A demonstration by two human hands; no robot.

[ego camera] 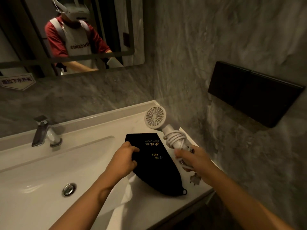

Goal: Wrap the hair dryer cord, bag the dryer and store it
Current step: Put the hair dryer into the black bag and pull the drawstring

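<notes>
- Bathroom setting: grey marbled wall [207, 47] on two sides, a white vanity counter [116, 118] running from 9 o'clock toward 3 o'clock across the lower half of the view.
- Basin [41, 176] is sunk into the counter at 8 o'clock; its round metal drain [69, 189] sits near the basin floor, and a chrome faucet [44, 131] stands on the rim at 9 o'clock.
- Mirror [66, 30] hangs at 11 o'clock and reflects a person in a red top and white apron wearing a head-mounted unit.
- Black wall-mounted box [252, 93] is fixed at 2 o'clock, well apart from the counter items.
- Black pouch [159, 166] lies flat on the counter at centre, just right of the basin, gold lettering facing up, a small loop at its 5 o'clock end.
- Left hand [124, 160] has fingers curled and pinching the pouch's left edge, at about 9 o'clock on the pouch.
- Hair dryer [161, 123], white, is held above the counter at 1 o'clock from the pouch, round vented rear grille facing the camera.
- Cord [176, 138] is coiled in several loops around the dryer's handle; a loose strand trails down below the grip.
- Right hand [194, 158] is clenched around the lower handle and the cord end, just right of the pouch.
- Whether the dryer touches the counter cannot be told.
</notes>
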